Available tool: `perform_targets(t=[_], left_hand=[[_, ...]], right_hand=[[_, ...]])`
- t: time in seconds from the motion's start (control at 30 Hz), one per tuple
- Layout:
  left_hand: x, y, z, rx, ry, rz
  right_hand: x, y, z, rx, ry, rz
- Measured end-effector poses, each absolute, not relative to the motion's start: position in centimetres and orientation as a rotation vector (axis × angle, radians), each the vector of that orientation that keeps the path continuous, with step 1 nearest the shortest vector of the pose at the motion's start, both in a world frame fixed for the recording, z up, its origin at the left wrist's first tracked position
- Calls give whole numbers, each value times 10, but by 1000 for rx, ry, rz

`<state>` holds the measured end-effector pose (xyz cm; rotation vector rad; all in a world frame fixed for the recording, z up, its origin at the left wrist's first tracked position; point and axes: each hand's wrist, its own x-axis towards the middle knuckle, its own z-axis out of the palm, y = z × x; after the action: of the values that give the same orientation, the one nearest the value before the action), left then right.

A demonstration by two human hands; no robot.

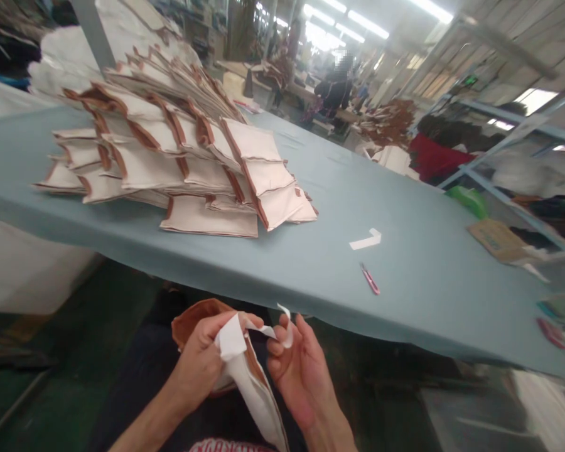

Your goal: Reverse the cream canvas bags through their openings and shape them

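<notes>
Over my lap, my left hand [198,358] is closed around a cream fabric piece [254,392] with brown edging. A wider white patch, paper or tape, shows at its thumb. From there a narrow white strip [262,329] runs across to my right hand [299,364], whose fingers are curled with the strip's end between them. The strip's tip curls upward above those fingers. Brown material of the held piece bulges out behind my left hand. Part of the piece is covered by my left fingers.
A blue-green covered table [311,263] stands just ahead. On it are a big pile of cream pieces with brown edges [183,169], a folded white strip [365,240] and pink-handled thread snips [370,280]. A metal shelf [499,188] is at right, and a person [336,88] is farther back.
</notes>
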<state>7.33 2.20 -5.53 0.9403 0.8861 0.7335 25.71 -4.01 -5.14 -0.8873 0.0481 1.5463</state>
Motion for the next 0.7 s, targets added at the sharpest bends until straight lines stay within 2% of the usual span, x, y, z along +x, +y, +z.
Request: perform_targets(t=[0.27,0.47,0.6,0.7], left_hand=[[51,6,-48,937,902,666],[58,3,-40,912,966,597],[64,6,-28,938,966,538],[69,8,-19,1016,896,535]], right_hand=[[328,-54,-70,-1085,-136,1205],[310,-64,-65,-1263,-356,1033],[282,-53,-39,-1407,-1023,853],[270,-35,-21,-1255,-1510,818]])
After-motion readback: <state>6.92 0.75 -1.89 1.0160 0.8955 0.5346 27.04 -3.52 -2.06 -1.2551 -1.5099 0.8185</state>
